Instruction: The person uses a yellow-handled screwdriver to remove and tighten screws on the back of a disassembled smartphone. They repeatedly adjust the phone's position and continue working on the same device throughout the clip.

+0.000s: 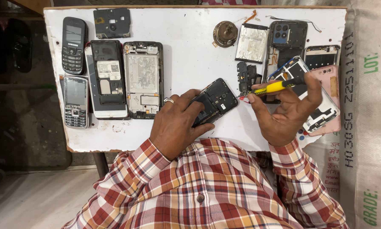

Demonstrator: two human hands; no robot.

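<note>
In the head view, the left hand [173, 125] lies on a small black phone [213, 101] with its back cover off. The fingers of this hand are curled and pressed on the lower end of the phone, so the grip holds it flat against the white surface [190, 55]. There is a ring on one finger. The phone lies near the middle of the surface, and its long axis runs diagonally, from the lower left under the left hand to the upper right.

The right hand [286, 114] is just to the right of the phone. Its thumb and fingers are pinching a screwdriver with a yellow handle [275, 87], which lies almost level, with its red tip pointing left toward the upper right end of the phone. The tip is near the phone, but I cannot tell if it touches. The left hand is therefore on the phone, and the right hand stands beside it, apart.

On the left side of the surface lie two keypad phones [75, 44], an opened phone body [109, 78] and a bare metal frame [143, 78]. At the upper right there are a round brass part [224, 34], a flat silver battery [252, 43] and several phone back shells, one of them pink [332, 76]. A printed sack [368, 106] stands at the right edge.
</note>
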